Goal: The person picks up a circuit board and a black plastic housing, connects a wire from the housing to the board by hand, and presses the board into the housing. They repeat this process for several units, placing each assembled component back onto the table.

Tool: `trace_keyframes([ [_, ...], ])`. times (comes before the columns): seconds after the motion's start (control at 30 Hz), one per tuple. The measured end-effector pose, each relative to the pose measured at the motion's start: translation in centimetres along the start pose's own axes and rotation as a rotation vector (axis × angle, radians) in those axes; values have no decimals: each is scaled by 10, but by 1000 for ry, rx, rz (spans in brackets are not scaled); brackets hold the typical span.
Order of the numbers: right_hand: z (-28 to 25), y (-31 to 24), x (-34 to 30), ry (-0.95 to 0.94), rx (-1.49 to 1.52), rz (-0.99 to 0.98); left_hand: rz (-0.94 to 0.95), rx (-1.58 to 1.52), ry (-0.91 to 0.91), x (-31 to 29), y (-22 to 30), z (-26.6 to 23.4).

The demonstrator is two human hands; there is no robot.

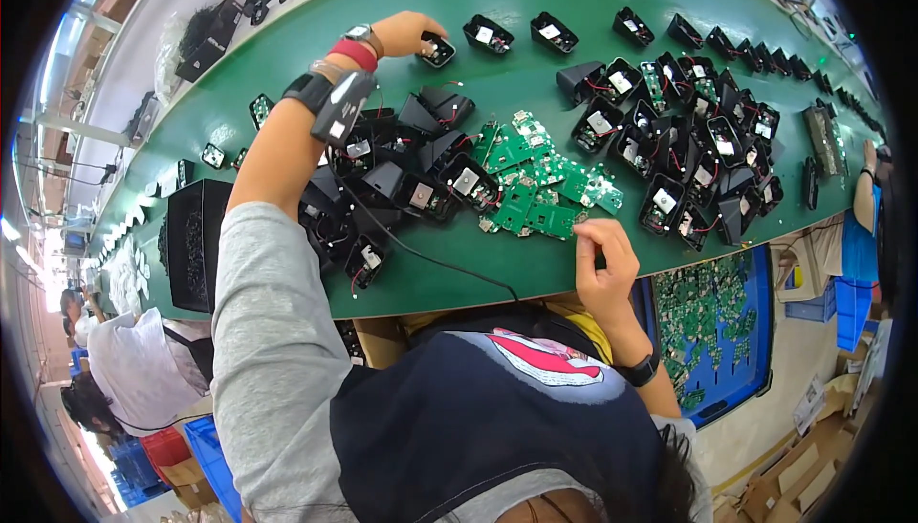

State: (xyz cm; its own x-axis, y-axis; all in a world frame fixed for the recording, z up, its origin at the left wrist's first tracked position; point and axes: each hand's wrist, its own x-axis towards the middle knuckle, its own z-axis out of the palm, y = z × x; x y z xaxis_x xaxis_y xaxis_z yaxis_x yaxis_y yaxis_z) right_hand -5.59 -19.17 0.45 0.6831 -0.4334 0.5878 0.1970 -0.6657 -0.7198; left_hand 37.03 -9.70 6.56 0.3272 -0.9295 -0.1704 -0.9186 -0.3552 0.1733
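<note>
My left hand [406, 33] stretches to the far side of the green table, its fingers closed on the rim of a black plastic housing [438, 51] with a white part inside. That housing stands at the left end of a spaced row of similar housings [489, 35]. My right hand [607, 260] is near the table's front edge, thumb and forefinger pinched together. Anything between those fingertips is too small to make out. Just beyond them lies a loose pile of green circuit boards [540, 184]. A heap of black housings with red wires [421, 195] lies left of the boards.
Another heap of housings [722, 136] covers the table right of the boards. A black bin [199, 246] stands at the left. Beside the table at lower right is a blue tray [765, 332] of circuit boards. A cable [421, 253] trails over the table. Other people sit at both ends.
</note>
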Motion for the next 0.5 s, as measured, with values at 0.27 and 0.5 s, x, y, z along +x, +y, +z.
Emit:
trace_keyframes([
  [0.27,-13,-10,-1,2,26,215,-94,-52,263,-28,33,-19],
  [0.5,-9,-21,48,-95,-26,250,-118,-1272,632,-146,195,-41],
])
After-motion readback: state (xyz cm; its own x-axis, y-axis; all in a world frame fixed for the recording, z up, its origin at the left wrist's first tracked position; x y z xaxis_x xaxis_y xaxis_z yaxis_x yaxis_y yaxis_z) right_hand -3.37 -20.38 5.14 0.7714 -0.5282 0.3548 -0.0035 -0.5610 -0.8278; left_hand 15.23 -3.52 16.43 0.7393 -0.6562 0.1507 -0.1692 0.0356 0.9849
